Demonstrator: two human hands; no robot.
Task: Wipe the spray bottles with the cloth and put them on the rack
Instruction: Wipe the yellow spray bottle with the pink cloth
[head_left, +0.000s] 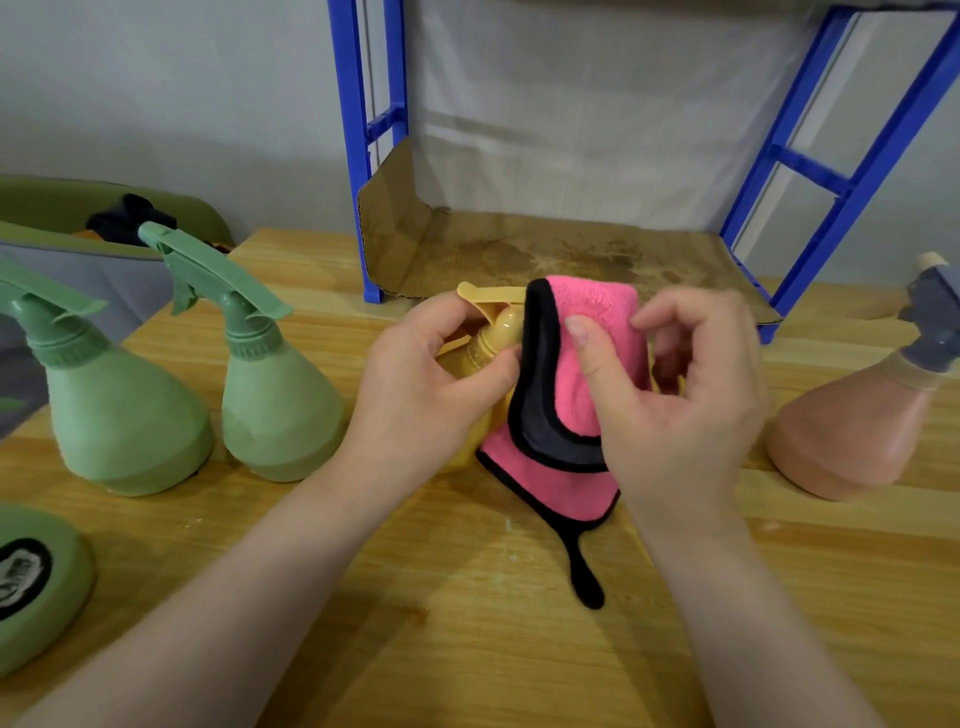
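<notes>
Here left hand (415, 395) grips yellow bottle (485, 348); right hand (675, 410) presses cloth (571, 384) on.

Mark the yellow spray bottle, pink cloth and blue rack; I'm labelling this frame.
yellow spray bottle (501, 327), head view, on its neck.
pink cloth (597, 306), head view, on its upper fold.
blue rack (353, 130), head view, on its left post.

On the pale wooden surface (467, 623), the left hand (431, 384) grips the neck of a yellow plastic spray bottle (496, 332), while the right hand (675, 395) pinches a pink microfibre cloth with black edging (561, 415) against it. Two green plastic spray bottles (280, 395) stand to the left, a peach spray bottle with a grey trigger head (852, 431) to the right. Behind stands a blue metal rack (810, 228) lined with brown cardboard (519, 254).
</notes>
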